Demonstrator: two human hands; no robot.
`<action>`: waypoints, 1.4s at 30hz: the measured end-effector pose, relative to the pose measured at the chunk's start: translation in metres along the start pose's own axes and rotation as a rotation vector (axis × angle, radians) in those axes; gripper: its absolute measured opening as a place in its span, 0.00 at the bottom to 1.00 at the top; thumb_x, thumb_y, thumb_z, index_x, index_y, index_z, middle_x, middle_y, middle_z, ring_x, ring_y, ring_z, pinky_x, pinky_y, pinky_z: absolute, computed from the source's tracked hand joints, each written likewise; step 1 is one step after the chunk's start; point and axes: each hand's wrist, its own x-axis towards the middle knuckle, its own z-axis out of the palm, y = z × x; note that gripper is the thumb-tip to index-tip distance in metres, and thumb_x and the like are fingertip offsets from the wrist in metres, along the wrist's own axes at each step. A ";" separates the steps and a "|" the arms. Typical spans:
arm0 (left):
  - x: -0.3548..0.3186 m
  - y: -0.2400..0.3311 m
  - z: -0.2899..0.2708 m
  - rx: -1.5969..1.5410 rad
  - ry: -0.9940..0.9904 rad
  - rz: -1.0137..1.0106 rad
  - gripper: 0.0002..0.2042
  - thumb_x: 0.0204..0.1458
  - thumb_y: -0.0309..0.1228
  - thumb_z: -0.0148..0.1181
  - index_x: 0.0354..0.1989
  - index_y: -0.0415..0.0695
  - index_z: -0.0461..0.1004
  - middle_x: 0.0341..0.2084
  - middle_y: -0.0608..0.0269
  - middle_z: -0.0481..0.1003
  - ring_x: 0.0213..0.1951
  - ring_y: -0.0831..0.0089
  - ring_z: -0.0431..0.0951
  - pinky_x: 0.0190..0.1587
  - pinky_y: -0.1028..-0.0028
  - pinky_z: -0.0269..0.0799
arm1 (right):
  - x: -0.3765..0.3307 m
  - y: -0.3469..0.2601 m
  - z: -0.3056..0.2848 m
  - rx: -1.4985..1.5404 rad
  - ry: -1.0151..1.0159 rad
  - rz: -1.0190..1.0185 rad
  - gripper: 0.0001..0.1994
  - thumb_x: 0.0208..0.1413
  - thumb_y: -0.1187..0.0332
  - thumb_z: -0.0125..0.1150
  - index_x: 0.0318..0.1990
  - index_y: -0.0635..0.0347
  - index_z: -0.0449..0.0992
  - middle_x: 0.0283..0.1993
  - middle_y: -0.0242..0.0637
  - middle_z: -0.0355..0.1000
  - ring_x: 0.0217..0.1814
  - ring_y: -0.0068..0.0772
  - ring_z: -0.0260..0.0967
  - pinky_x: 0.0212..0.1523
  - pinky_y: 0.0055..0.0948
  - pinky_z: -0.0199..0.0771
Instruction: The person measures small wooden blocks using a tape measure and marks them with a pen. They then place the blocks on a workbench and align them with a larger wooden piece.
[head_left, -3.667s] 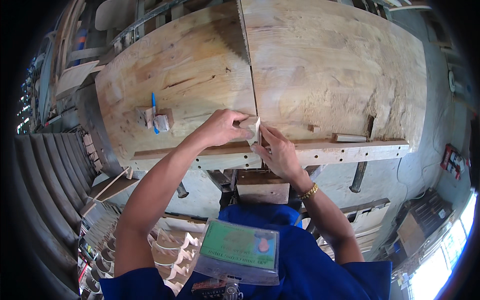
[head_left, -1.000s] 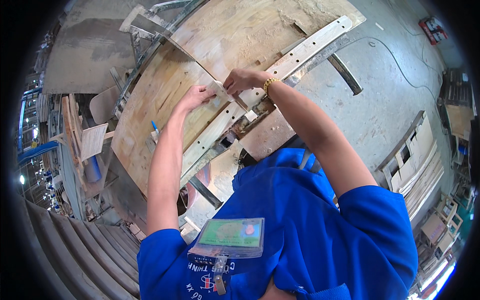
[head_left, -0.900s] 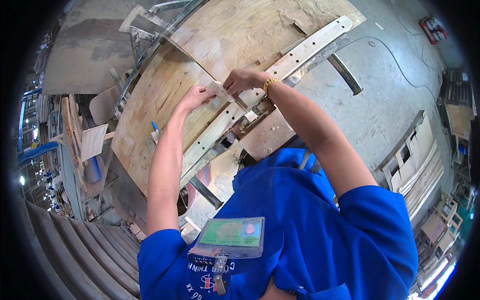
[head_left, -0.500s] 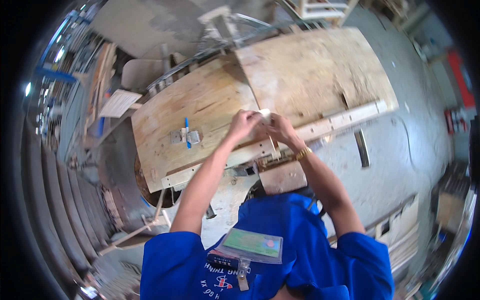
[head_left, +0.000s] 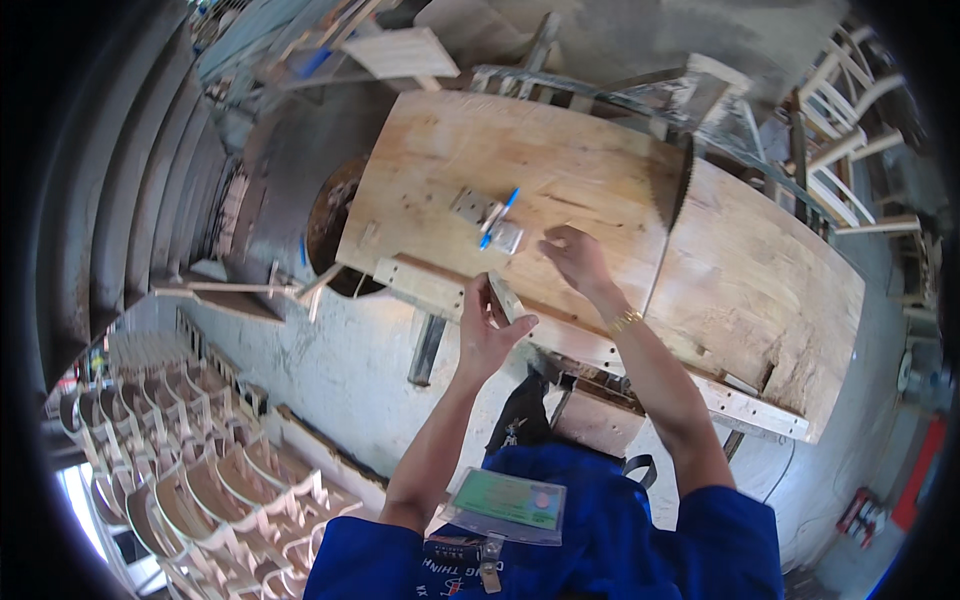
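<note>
My left hand (head_left: 484, 335) grips a small pale wooden piece (head_left: 507, 297) between thumb and fingers, over the near edge of the plywood worktop (head_left: 590, 150). Above the worktop, my right hand (head_left: 578, 262) has loosely bent fingers, with nothing visible in them. Just left of it lie a blue pen (head_left: 513, 196) and a small pale, shiny block (head_left: 507, 238). A flat grey plate (head_left: 469, 204) rests beside the pen.
A pale wooden rail with holes (head_left: 420, 284) runs along the worktop's near edge. A seam (head_left: 657, 270) divides the worktop. Chair frames (head_left: 835, 160) stand far right; curved wooden parts (head_left: 200, 480) are stacked at lower left. A metal leg (head_left: 427, 350) stands below the rail.
The view has swung left. My right hand has let go of the small wooden piece and moved toward the pen; my left hand keeps the piece, away from the worktop's seam.
</note>
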 end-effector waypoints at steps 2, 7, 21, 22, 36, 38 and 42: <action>-0.009 0.008 -0.013 -0.031 0.109 0.017 0.39 0.38 0.24 0.72 0.59 0.40 0.54 0.50 0.59 0.65 0.51 0.70 0.67 0.53 0.69 0.66 | 0.014 -0.014 0.047 -0.401 0.032 -0.166 0.22 0.48 0.59 0.66 0.47 0.64 0.72 0.47 0.47 0.72 0.45 0.42 0.74 0.43 0.39 0.74; 0.001 0.016 -0.004 -0.069 0.140 0.088 0.40 0.35 0.21 0.71 0.58 0.41 0.53 0.51 0.57 0.64 0.54 0.68 0.64 0.58 0.67 0.59 | 0.035 0.010 0.060 -0.548 0.000 -0.134 0.27 0.44 0.63 0.67 0.53 0.61 0.67 0.54 0.47 0.66 0.48 0.49 0.71 0.48 0.44 0.72; 0.059 -0.073 0.041 0.131 -0.038 0.166 0.33 0.45 0.25 0.68 0.58 0.39 0.55 0.50 0.54 0.70 0.53 0.61 0.72 0.55 0.65 0.69 | -0.113 0.041 -0.031 0.662 0.319 0.195 0.22 0.46 0.74 0.57 0.52 0.62 0.67 0.56 0.43 0.62 0.52 0.34 0.66 0.46 0.30 0.69; 0.042 -0.067 0.040 0.056 0.066 0.218 0.31 0.47 0.27 0.68 0.57 0.38 0.57 0.48 0.55 0.71 0.52 0.63 0.73 0.54 0.67 0.69 | -0.117 0.032 -0.030 0.525 0.288 0.024 0.24 0.44 0.71 0.59 0.52 0.62 0.67 0.59 0.45 0.61 0.58 0.39 0.62 0.50 0.35 0.66; -0.018 -0.050 0.048 -0.554 -0.283 -0.230 0.16 0.46 0.15 0.62 0.44 0.41 0.72 0.48 0.58 0.65 0.48 0.71 0.68 0.51 0.70 0.65 | -0.134 0.023 -0.016 0.048 -0.151 -0.182 0.35 0.38 0.67 0.75 0.56 0.67 0.67 0.56 0.50 0.65 0.56 0.49 0.66 0.50 0.38 0.72; -0.006 -0.034 0.047 -0.419 -0.208 -0.170 0.14 0.42 0.13 0.64 0.38 0.41 0.73 0.45 0.56 0.68 0.51 0.67 0.67 0.55 0.68 0.62 | -0.132 0.019 -0.018 0.098 -0.101 -0.113 0.27 0.40 0.69 0.73 0.50 0.66 0.70 0.50 0.47 0.68 0.48 0.44 0.71 0.46 0.37 0.74; 0.008 -0.019 0.055 -0.666 -0.169 -0.261 0.09 0.43 0.14 0.65 0.30 0.41 0.73 0.29 0.61 0.73 0.43 0.70 0.73 0.46 0.71 0.69 | -0.118 0.028 -0.032 0.216 -0.225 -0.093 0.19 0.43 0.73 0.71 0.44 0.65 0.72 0.49 0.48 0.68 0.40 0.36 0.74 0.38 0.29 0.74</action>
